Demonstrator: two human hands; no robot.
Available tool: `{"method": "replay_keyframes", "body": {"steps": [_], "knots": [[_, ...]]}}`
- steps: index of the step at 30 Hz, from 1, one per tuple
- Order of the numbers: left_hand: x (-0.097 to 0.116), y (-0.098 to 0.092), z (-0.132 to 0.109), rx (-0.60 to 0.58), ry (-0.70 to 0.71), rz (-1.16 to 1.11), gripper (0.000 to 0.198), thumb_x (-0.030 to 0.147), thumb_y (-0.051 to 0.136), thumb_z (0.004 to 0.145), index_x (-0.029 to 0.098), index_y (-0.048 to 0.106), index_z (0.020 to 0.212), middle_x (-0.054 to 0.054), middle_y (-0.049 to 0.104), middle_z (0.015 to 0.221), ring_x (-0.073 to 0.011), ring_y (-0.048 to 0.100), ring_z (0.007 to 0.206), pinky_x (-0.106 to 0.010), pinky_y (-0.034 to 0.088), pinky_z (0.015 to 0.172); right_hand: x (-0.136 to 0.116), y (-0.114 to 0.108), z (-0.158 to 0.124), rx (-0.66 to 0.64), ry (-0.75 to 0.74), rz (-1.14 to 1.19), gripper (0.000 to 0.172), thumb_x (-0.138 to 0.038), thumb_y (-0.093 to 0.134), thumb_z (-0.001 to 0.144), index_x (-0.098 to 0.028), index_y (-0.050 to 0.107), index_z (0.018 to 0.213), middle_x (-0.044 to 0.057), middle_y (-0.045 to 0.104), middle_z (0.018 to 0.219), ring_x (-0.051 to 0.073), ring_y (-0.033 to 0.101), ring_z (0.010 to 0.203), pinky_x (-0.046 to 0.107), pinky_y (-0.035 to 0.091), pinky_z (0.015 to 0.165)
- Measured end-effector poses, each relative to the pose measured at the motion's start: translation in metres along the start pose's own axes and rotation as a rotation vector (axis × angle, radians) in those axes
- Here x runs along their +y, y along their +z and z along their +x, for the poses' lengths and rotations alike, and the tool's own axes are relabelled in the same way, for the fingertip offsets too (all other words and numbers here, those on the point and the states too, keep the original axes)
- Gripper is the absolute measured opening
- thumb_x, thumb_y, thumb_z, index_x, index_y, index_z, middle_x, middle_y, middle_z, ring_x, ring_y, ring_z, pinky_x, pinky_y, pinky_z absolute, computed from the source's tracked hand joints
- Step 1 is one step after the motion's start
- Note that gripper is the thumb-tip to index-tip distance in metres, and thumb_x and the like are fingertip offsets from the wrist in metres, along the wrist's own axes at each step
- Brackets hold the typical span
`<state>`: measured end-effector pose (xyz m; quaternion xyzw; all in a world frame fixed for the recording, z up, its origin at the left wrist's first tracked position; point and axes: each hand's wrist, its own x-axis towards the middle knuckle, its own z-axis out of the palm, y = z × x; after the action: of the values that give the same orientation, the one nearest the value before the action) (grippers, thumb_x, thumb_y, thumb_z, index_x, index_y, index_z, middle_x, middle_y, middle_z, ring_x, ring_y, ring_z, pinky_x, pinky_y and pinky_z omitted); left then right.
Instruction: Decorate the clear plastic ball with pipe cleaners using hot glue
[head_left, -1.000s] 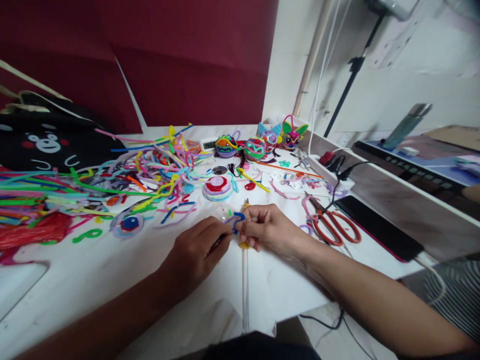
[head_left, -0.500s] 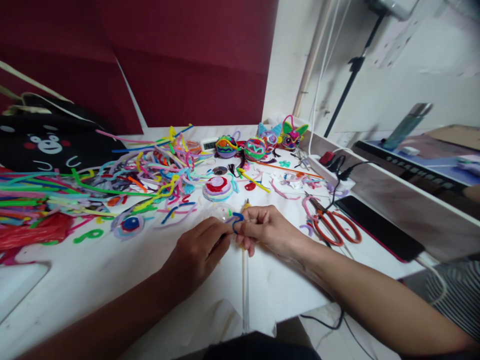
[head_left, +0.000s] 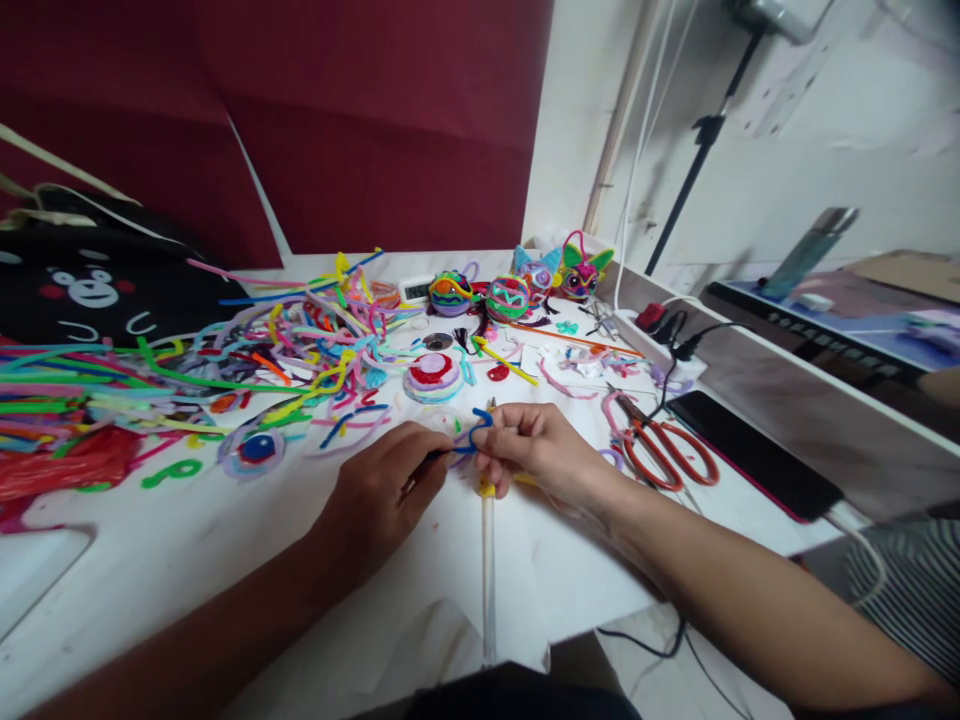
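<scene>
A blue pipe cleaner (head_left: pixel 480 428), bent in an S-shaped curve, stretches between my two hands above the white table. My left hand (head_left: pixel 390 490) pinches its straight end, fingers closed. On the curved part, the thumb and fingers of my right hand (head_left: pixel 536 450) are closed. A thin pale stick with a yellow part (head_left: pixel 487 490) runs below my right hand; whether the hand touches it I cannot tell. Just behind the hands sits a clear round piece (head_left: pixel 442 420), partly hidden. Beyond it lies a coiled disc (head_left: pixel 433 375) of red, purple and pale pipe cleaner.
Many coloured pipe cleaners (head_left: pixel 300 330) are heaped at the left. Orange-handled scissors (head_left: pixel 660 445) and a black phone (head_left: pixel 754 455) lie at the right. Several decorated balls (head_left: pixel 508 298) stand at the back. A blue-centred disc (head_left: pixel 255 452) rests left of my hands.
My hands have drawn slightly apart, the left one moving left. More of the blue pipe cleaner shows, and its curve now opens into an S shape.
</scene>
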<state>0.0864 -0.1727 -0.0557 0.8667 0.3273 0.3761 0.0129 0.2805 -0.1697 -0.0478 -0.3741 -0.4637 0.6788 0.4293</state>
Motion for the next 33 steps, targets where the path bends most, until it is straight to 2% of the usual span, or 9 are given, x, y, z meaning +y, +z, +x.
{"method": "replay_keyframes", "body": {"steps": [6, 14, 24, 29, 33], "knots": [[0.0012, -0.0002, -0.0002, -0.001, 0.033, 0.004, 0.010, 0.017, 0.051, 0.092, 0.018, 0.061, 0.096, -0.003, 0.068, 0.086, -0.0132, 0.066, 0.079, -0.023, 0.052, 0.071, 0.0002, 0.0012, -0.0013, -0.036, 0.038, -0.048, 0.026, -0.029, 0.082, 0.063, -0.013, 0.063, 0.067, -0.001, 0.065, 0.060, 0.007, 0.056, 0.046, 0.018, 0.051, 0.043], [-0.0004, -0.0025, 0.0023, 0.013, 0.045, 0.061, 0.010, 0.018, 0.054, 0.091, 0.016, 0.063, 0.095, -0.005, 0.070, 0.087, -0.0146, 0.067, 0.081, -0.025, 0.053, 0.076, 0.0023, 0.0003, -0.0003, -0.009, 0.018, -0.066, 0.023, -0.026, 0.081, 0.063, -0.013, 0.062, 0.064, -0.001, 0.065, 0.058, 0.006, 0.055, 0.043, 0.017, 0.050, 0.041], [0.0005, -0.0021, 0.0007, 0.010, 0.025, 0.068, 0.011, 0.019, 0.052, 0.092, 0.018, 0.062, 0.091, -0.003, 0.068, 0.083, -0.0128, 0.065, 0.076, -0.022, 0.051, 0.070, 0.0024, -0.0013, -0.0006, -0.010, 0.008, -0.167, 0.016, -0.023, 0.077, 0.066, -0.013, 0.064, 0.065, 0.000, 0.064, 0.058, 0.007, 0.056, 0.044, 0.017, 0.049, 0.041], [-0.0007, -0.0031, 0.0023, -0.020, -0.063, 0.019, 0.012, 0.023, 0.052, 0.092, 0.018, 0.063, 0.089, -0.002, 0.068, 0.081, -0.0136, 0.065, 0.075, -0.023, 0.050, 0.068, -0.0009, -0.0015, -0.0021, -0.041, 0.026, -0.156, 0.013, -0.016, 0.075, 0.063, -0.014, 0.063, 0.067, 0.000, 0.066, 0.061, 0.008, 0.057, 0.047, 0.017, 0.049, 0.040], [0.0010, -0.0056, 0.0056, -0.080, -0.143, -0.071, 0.014, 0.024, 0.053, 0.091, 0.018, 0.064, 0.085, -0.001, 0.066, 0.078, -0.0126, 0.063, 0.071, -0.022, 0.048, 0.066, -0.0046, -0.0026, -0.0023, -0.039, 0.032, -0.122, 0.019, -0.014, 0.073, 0.058, -0.015, 0.062, 0.073, 0.000, 0.067, 0.064, 0.009, 0.058, 0.048, 0.017, 0.049, 0.040]]}}
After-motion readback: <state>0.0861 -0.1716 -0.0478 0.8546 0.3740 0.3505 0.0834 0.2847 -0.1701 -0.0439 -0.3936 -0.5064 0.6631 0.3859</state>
